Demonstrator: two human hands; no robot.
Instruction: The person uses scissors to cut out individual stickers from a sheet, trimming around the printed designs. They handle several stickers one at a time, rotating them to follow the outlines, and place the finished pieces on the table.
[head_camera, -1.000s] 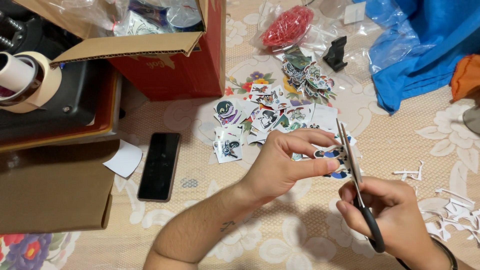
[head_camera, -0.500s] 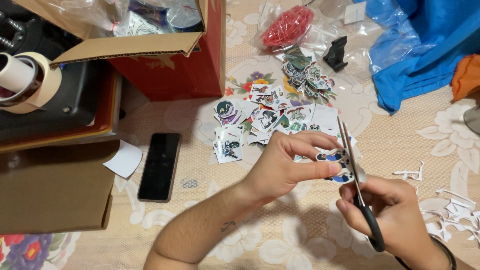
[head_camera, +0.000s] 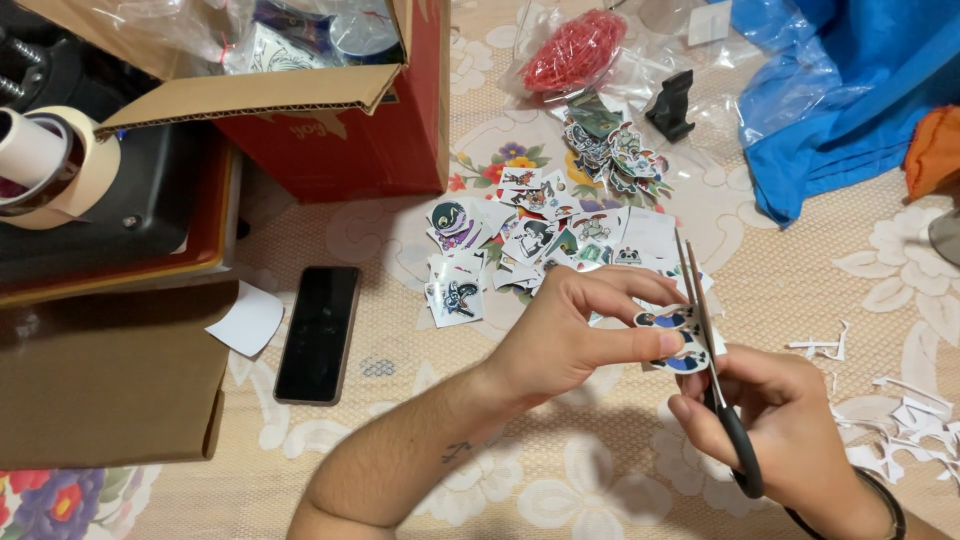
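Observation:
My left hand (head_camera: 580, 330) pinches a small printed sticker cutout (head_camera: 672, 340) between thumb and fingers over the table. My right hand (head_camera: 780, 420) grips black-handled scissors (head_camera: 715, 370), whose blades point away from me and run through the sticker's right edge. Just beyond my hands lies a loose spread of cut stickers (head_camera: 530, 235), and a second stack of stickers (head_camera: 610, 150) sits farther back.
A black phone (head_camera: 320, 332) lies face up at left beside a white paper scrap (head_camera: 247, 320). A red cardboard box (head_camera: 320, 110) stands behind it. White paper trimmings (head_camera: 900, 420) litter the right. Blue plastic bag (head_camera: 830, 90), red rubber bands in a bag (head_camera: 575, 50), tape roll (head_camera: 50, 165).
The scissors and sticker have shifted only slightly; my left fingers have turned the sticker a little against the blades.

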